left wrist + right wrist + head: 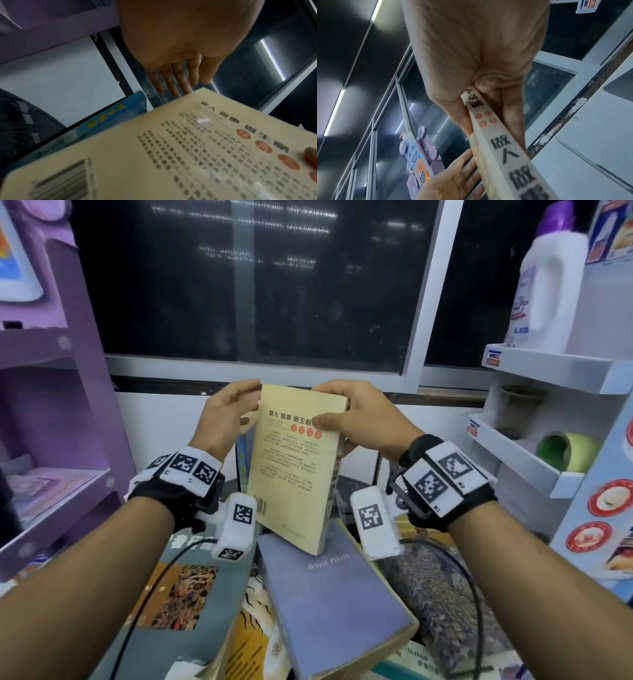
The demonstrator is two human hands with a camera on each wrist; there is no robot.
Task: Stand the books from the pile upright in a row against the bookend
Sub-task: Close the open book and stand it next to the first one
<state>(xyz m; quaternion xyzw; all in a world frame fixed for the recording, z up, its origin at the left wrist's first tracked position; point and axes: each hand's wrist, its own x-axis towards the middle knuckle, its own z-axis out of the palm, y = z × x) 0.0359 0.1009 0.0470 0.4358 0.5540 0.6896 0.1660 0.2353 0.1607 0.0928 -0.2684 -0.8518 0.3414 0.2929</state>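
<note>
**A:** What lies nearest?

**B:** The pile (308,611): a grey-blue book (337,594) flat on top, tilted, over other books with patterned covers spread under both forearms. Cables run across them.

**A:** And above that?

**B:** A cream book (296,463), held almost upright with its back cover and barcode towards the camera. Its lower corner is at the far edge of the grey-blue book; I cannot tell if it touches.

**A:** Who holds it?

**B:** The right hand (356,414) grips the top right corner at the spine, thumb on the back cover, fingers curled behind. The left hand (227,409) has its fingers (180,77) straight and loosely spread beside the top left edge; the right wrist view shows them against the book's far side.

**A:** Farther back?

**B:** A blue book (242,460) stands upright just behind the cream one, to its left. Beyond are a dark window (253,278), a purple shelf (51,405) on the left, and white shelves (548,368) on the right carrying a white bottle (544,285).
</note>
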